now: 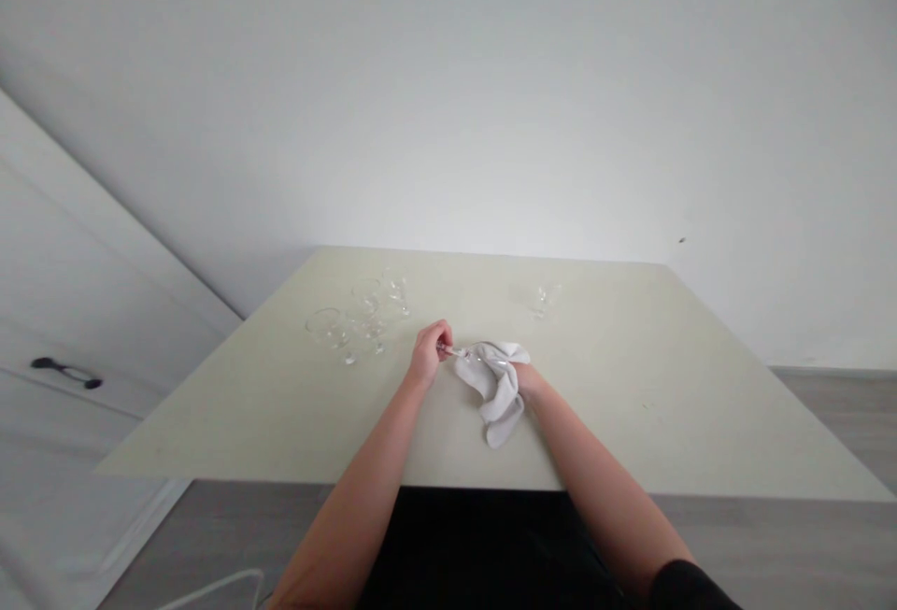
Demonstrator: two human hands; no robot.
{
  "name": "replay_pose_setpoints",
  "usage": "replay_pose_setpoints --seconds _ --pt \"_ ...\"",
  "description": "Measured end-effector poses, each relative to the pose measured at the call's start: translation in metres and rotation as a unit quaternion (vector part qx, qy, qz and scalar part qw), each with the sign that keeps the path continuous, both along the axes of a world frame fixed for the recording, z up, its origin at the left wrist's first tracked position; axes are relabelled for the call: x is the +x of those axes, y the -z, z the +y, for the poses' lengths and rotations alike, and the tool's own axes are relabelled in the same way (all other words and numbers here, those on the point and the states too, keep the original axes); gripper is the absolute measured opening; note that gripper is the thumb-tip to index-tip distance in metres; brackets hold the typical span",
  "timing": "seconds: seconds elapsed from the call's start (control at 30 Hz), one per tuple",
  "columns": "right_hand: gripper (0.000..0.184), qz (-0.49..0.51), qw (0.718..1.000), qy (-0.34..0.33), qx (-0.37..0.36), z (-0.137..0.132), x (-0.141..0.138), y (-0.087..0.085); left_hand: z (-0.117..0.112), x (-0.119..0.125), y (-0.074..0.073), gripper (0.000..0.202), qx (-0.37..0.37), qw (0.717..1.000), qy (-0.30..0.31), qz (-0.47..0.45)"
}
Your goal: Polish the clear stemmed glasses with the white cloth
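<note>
A stemmed glass [468, 352] is held just above the near middle of the table [631, 386], between the two hands. It is turned on its side: the long axis runs almost level from left to right, with the foot and stem pointing to the person's left and the bowl to the right. The glass is clear and colourless, so only thin bright lines of the stem and the rim of the bowl can be made out against the pale tabletop. Most of the bowl is hidden by a white cloth [499, 390].

The left hand [427, 355] is closed on the stem end, with the fingers curled round it and the knuckles uppermost. The right hand [529, 376] is buried in the cloth at the bowl end. Only its wrist is seen, and whether its fingers are clenched or loose cannot be told. The cloth is bunched over the bowl, and a loose tail of it hangs down toward the near edge of the table.

Further back on the left a group of clear glasses [354, 320] stands upright, close together. One more glass [545, 297] stands alone on the far right side, well apart from the group. A white cabinet with a dark handle [66, 372] is seen at the left.
</note>
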State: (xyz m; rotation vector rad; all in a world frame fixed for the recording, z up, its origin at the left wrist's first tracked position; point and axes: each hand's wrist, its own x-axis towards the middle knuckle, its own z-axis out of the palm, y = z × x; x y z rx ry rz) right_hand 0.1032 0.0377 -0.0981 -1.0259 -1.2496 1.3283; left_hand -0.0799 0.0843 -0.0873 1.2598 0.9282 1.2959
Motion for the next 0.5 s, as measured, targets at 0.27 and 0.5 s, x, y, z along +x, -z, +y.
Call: replay_pose_setpoints --seconds 0.27,0.5 --pt "0.03 -0.074 0.991 -0.061 0.091 0.009 0.0083 -0.0002 0.0016 0.001 0.0034 0.036 -0.001 1.0 0.006 0.018" --pt "0.04 -0.066 0.991 -0.07 0.095 0.0082 0.0077 0.0025 0.0034 0.0004 0.0019 0.036 -0.002 1.0 0.001 0.004"
